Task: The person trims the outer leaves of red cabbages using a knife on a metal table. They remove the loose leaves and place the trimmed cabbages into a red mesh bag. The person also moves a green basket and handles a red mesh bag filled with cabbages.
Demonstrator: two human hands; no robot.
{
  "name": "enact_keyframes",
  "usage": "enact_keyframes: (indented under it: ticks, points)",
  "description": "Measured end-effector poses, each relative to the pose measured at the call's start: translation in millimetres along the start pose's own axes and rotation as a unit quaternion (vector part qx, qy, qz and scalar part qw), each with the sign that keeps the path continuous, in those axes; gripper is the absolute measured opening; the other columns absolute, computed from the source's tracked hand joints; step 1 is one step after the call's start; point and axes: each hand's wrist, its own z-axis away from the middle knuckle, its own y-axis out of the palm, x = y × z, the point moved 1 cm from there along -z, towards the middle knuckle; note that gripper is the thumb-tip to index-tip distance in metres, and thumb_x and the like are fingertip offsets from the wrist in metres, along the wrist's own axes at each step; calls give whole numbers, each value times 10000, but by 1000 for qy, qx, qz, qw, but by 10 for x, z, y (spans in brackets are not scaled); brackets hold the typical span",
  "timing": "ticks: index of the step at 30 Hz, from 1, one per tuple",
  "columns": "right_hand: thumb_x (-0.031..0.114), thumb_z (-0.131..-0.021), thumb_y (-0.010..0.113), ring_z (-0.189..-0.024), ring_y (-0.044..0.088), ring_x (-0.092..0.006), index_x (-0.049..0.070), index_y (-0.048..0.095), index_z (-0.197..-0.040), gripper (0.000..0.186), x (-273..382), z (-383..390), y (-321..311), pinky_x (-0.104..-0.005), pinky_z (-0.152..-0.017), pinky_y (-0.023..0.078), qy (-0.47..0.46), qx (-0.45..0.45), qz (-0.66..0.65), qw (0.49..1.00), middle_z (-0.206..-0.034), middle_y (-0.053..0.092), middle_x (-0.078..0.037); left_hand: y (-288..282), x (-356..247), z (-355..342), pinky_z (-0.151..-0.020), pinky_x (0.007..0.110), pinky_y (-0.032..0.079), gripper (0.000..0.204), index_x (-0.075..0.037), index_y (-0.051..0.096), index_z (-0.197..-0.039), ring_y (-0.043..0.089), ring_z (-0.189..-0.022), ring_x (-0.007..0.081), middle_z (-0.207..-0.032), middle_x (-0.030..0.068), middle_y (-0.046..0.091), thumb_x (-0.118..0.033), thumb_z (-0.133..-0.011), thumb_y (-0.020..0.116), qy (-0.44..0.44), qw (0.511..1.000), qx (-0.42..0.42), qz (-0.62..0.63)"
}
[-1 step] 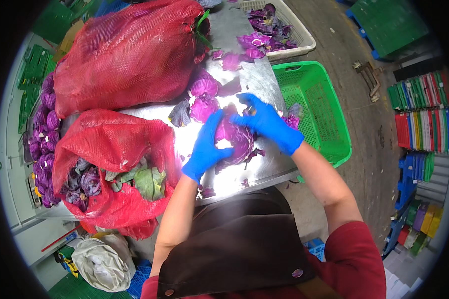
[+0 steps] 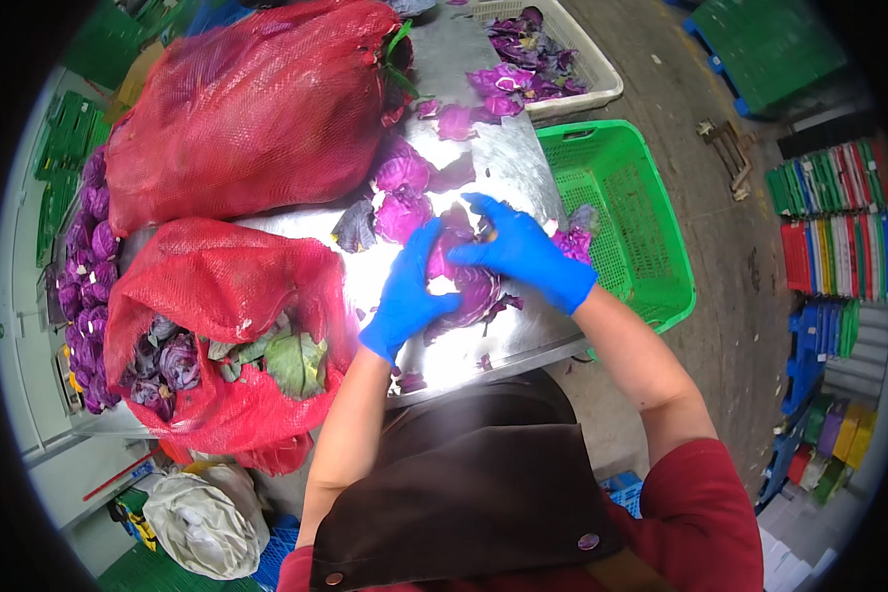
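Note:
A red cabbage (image 2: 478,292) rests on the shiny metal table, between my two blue-gloved hands. My left hand (image 2: 407,294) is wrapped round its left side, with the thumb across the near part. From the right, my right hand (image 2: 525,249) bends its fingers over the top of the head and presses on its outer leaves; its fingertips are partly hidden. Loose purple leaves (image 2: 403,213) lie just beyond the left hand. Small leaf scraps (image 2: 410,381) are scattered near the table's front edge.
Two red mesh sacks, a full one (image 2: 252,118) and an open one (image 2: 222,286) with cabbages inside, cover the left. Cabbages (image 2: 87,286) are piled at far left. A green basket (image 2: 651,247) stands against the table's right side; a white crate (image 2: 602,87) of leaves is beyond.
My right hand has shifted slightly left and further over the cabbage. The left hand stays in place.

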Motion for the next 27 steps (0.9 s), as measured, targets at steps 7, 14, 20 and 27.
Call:
enact_keyframes:
  ticks: [7,14,20,27]
  points:
    - [419,-747,753,-1002,673,-314,98,648,-1224,585,-45,-285,66,-388,-877,524,-63,47,117,990,-1082,693,-175,140,-201,1,-1092,408,391,1094,-14,272,-1501,469,-1321,333,-1436,216,461,-240,-613,870,9,997,-58,-51]
    - [393,-742,734,-937,671,-331,78,697,-1073,459,-304,-418,91,-413,-831,522,-81,-12,132,988,-1014,701,-163,173,-201,110,-1112,401,371,1009,-25,362,-1464,465,-1328,320,-1447,188,462,-214,-626,894,20,996,-72,-46]
    - [284,-758,738,-837,692,-293,42,706,-992,339,-793,-107,-87,-391,-748,534,131,-83,86,984,-929,710,-176,148,-189,375,-1148,408,324,856,-62,475,-1396,414,-1360,318,-1446,159,453,-157,-639,865,52,996,-60,-33]
    - [373,-794,777,-1181,586,-296,94,513,-1363,687,-147,701,123,-382,-962,479,-32,-108,-32,993,-1326,577,-157,84,-301,493,-1064,444,419,802,-117,535,-1322,469,-1265,371,-1357,188,445,-302,-618,872,9,989,-67,-129]
